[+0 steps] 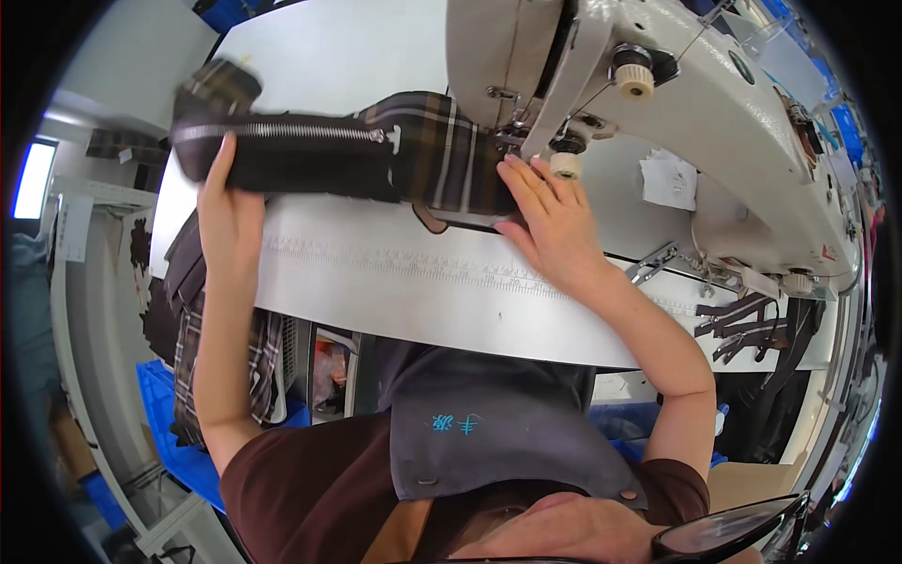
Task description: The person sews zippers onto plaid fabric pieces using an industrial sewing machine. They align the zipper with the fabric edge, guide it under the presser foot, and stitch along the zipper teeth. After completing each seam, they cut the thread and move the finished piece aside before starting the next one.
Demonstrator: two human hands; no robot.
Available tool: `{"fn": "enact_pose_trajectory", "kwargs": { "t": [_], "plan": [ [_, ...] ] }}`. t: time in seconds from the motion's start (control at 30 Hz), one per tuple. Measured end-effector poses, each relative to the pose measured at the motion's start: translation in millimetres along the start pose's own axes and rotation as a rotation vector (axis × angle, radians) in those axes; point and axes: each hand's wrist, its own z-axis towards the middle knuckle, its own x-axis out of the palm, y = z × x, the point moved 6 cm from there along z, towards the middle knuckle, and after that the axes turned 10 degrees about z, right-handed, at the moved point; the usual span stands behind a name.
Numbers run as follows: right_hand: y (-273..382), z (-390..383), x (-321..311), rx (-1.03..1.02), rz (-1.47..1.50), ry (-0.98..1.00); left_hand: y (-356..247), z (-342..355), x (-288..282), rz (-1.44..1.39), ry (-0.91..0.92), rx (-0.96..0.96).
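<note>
We see a dark plaid fabric piece (442, 160) with a silver zipper (282, 132) sewn along its length, lying stretched flat across the white table (395, 273), its right end under the sewing machine's needle.

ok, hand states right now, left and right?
Left hand: open, palm flat on the zipper end of the plaid fabric.
Right hand: open, fingers pressing the fabric by the sewing machine needle.

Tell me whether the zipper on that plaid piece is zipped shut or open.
Shut. The zipper runs as one closed silver line of teeth along the dark plaid fabric, with the pull at its right end.
</note>
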Motion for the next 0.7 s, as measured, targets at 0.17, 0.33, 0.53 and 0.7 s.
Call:
{"fn": "enact_pose_trajectory", "kwargs": {
  "t": [0.17, 0.33, 0.53, 0.7],
  "plan": [
    [-7, 2, -4, 0.015, -0.115, 0.001, 62, -172, -27, -0.246, -0.128, -0.41],
    [-45, 12, -10, 0.103, -0.294, -0.043, 131, -246, 23, -0.686, 0.137, -0.775],
    [-106, 17, -2, 0.231, -0.135, 0.106, 83, -239, 72, 0.326, 1.024, -0.649],
    [-69, 17, -18, 0.249, -0.141, 0.054, 44, -172, 80, 1.191, 0.979, 0.651]
  ]
}}
